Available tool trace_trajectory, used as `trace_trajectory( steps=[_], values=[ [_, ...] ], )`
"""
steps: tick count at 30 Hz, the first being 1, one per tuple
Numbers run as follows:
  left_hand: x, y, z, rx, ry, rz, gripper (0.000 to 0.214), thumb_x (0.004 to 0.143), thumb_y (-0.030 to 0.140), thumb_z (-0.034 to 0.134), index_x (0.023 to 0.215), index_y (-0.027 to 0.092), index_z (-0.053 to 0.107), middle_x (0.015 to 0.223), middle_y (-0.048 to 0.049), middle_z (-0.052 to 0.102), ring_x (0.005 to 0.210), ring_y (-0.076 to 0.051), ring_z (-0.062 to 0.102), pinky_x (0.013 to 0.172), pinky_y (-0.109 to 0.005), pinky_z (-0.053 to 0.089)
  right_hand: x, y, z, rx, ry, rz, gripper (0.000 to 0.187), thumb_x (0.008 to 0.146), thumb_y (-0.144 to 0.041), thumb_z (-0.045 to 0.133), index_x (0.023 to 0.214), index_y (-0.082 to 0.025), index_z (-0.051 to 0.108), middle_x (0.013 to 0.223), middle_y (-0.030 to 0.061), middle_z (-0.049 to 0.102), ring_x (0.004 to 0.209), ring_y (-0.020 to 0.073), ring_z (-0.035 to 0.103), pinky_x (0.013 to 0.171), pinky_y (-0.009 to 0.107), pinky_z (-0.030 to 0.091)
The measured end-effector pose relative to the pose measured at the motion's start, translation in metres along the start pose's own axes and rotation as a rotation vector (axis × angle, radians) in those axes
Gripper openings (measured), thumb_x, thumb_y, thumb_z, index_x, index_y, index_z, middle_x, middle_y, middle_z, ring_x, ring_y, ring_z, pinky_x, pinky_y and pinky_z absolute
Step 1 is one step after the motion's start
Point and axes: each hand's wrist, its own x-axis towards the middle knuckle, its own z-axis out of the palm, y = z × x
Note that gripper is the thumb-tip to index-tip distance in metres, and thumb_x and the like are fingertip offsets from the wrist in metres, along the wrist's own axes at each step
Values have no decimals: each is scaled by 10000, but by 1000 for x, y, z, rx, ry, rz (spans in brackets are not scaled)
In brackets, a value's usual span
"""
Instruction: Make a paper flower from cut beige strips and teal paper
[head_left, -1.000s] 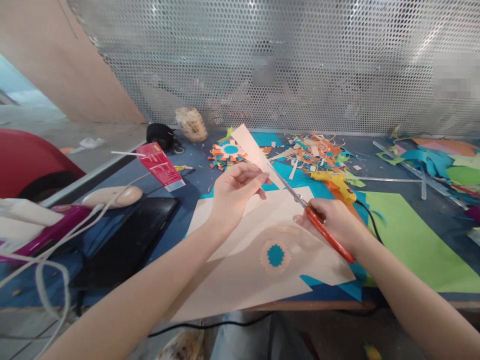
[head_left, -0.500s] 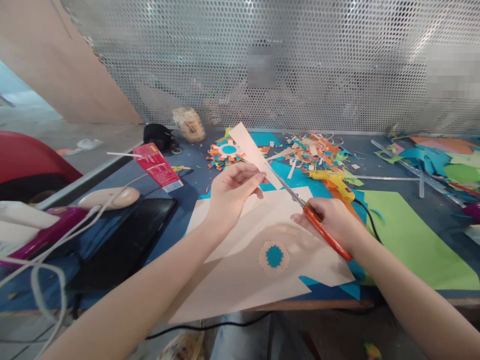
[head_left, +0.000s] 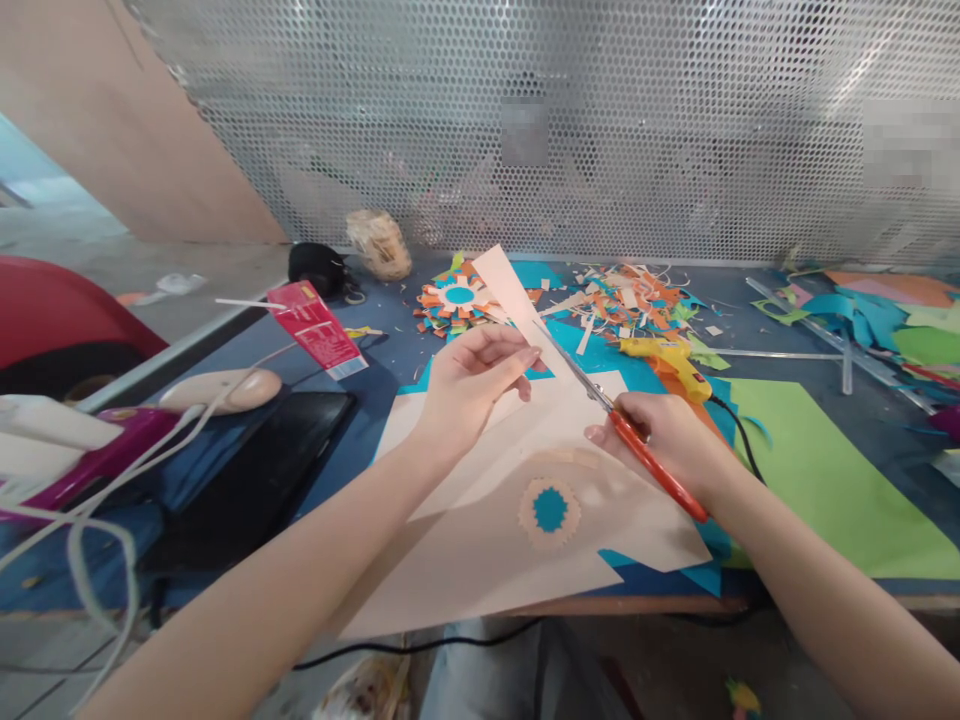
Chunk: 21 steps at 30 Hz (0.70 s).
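Pale paper strip [head_left: 506, 285] juts beyond pinching left hand [head_left: 471, 378]; right hand [head_left: 669, 436] clasps scissors [head_left: 637, 447].

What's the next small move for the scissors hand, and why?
Probably one short snip by the right hand, whose grip is on the orange-handled scissors: the blades overlap the cream paper strip, and the left hand holds it close by. How far the blades are open is hard to tell.
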Motion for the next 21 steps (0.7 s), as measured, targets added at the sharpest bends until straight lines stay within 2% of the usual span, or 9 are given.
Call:
trace_trajectory(
  steps=[10,15,21],
  values=[
    [1,-1,-1,-3,-13,-2,158,595,180,720,699,139,609,611,-8,624,562,-111,598,396,-176,430,2,-1,1,-42,31,-1,443,722,-586,471,529,-196,387,473,-36,357,452,85,288,433,220,200],
    [2,-2,-4,20,-19,63,135,656,253,693,701,154,614,627,-6,614,573,-117,603,415,-197,442,2,1,1,-49,47,-1,453,719,-584,479,517,-196,360,471,-38,347,454,85,279,432,219,199],
    [-1,0,0,87,-24,78,165,647,276,702,674,152,596,584,-6,607,561,-128,604,418,-215,440,1,-1,1,-42,23,11,443,713,-583,486,530,-195,376,488,-35,360,463,87,286,438,220,197]
  ],
)
